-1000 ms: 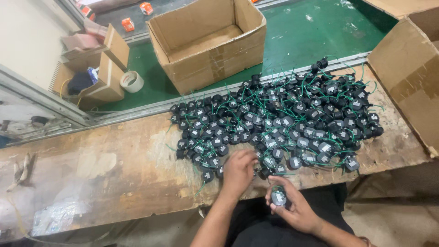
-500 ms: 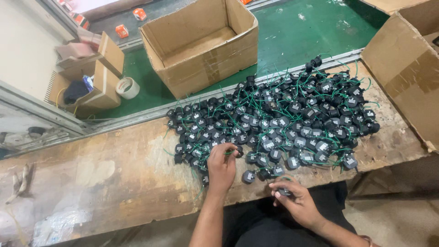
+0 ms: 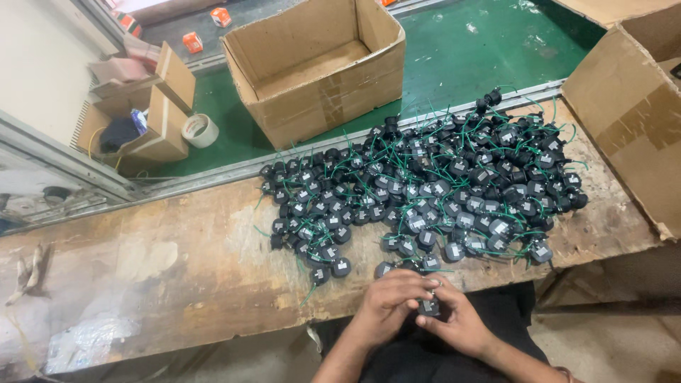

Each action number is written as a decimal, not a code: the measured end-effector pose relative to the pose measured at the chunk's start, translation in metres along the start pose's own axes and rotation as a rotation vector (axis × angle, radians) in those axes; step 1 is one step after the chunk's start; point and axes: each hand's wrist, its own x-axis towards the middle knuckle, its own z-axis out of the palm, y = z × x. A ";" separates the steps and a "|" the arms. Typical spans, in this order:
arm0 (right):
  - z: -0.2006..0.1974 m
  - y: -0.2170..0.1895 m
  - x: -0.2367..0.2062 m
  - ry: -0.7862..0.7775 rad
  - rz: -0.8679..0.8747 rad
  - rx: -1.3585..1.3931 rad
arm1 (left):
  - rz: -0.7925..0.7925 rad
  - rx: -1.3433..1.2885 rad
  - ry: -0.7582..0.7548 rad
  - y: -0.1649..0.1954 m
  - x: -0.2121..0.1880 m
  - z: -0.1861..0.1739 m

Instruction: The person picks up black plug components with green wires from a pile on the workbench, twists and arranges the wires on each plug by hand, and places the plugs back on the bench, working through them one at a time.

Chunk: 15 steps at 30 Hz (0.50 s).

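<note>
**Both hands joined on one black part at the bench edge**

Moved since half a second earlier: the left hand (image 3: pixel 389 301), which had been reaching up into the near edge of the pile, had drawn back toward the body and met the right hand (image 3: pixel 454 323) at about 6 o'clock of the heap. Earlier the hands were apart; now their fingertips touched around a single small black part (image 3: pixel 428 307). That suggested a piece had been taken from the heap and was being handled between both hands.

Item 1. Left hand: fingers curled over the top of the black part, closed loosely on it, thumb hidden.

Item 2. Right hand: below and at 4 o'clock of the part, fingers bent inward and pinching its lower side.

Item 3. Black part: round, dark, with a pale label face; held just off the near edge of the wooden bench (image 3: pixel 177 284), over the dark lap.

Item 4. Pile of black parts with green wires (image 3: pixel 440 184): spread across the bench at 12 o'clock of the hands, its nearest pieces just beyond the fingertips.

Item 5. Open cardboard box (image 3: pixel 316 67): on the green surface at 11 o'clock, seemingly empty.

Item 6. Second cardboard box (image 3: pixel 631 120): at 2 o'clock, beside the pile.

Item 7. Roll of tape (image 3: pixel 199 130): at 10 o'clock, well apart.
</note>
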 end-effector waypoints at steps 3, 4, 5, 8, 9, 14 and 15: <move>0.003 -0.010 0.004 0.046 -0.084 -0.294 | -0.176 -0.169 0.030 -0.010 -0.012 0.004; 0.005 -0.013 0.005 0.010 -0.115 -0.307 | -0.333 -0.285 0.091 -0.010 -0.016 0.011; 0.007 -0.016 0.006 -0.025 -0.146 -0.320 | -0.488 -0.402 0.152 -0.010 -0.019 0.015; 0.010 -0.021 0.006 -0.078 -0.137 -0.314 | -0.416 -0.324 0.227 -0.009 -0.024 0.012; 0.009 -0.021 0.006 -0.085 -0.112 -0.303 | -0.328 -0.202 0.231 -0.009 -0.023 0.005; 0.004 -0.012 0.004 -0.057 -0.034 -0.114 | -0.252 0.635 0.135 -0.011 -0.020 -0.024; 0.003 -0.010 0.004 -0.049 0.009 -0.043 | -0.240 0.676 0.075 -0.012 -0.019 -0.024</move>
